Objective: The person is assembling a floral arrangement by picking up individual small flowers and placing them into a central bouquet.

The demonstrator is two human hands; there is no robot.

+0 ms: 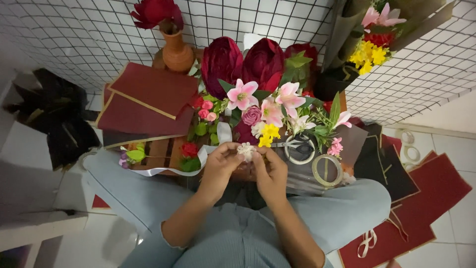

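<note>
Small white flower (245, 150) sits pinched between the curled fingertips of left hand (221, 163) and right hand (270, 171).

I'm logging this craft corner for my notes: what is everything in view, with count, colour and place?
Small white fabric flower: one, white, pinched between both hands.
White satin ribbon: one, white, trailing left from the hands.
Large dark red fabric blooms: several, behind the pink lilies.
Pink lily flowers: several, pink, centre.
Terracotta vase: one, orange-brown, upper left.
Dark red wrapping sheets: several, left.
Scissors: one, grey handles, right of the hands.
Tape roll: one, clear, on the right knee.
Left hand: on the flower.
Right hand: on the flower.
</note>
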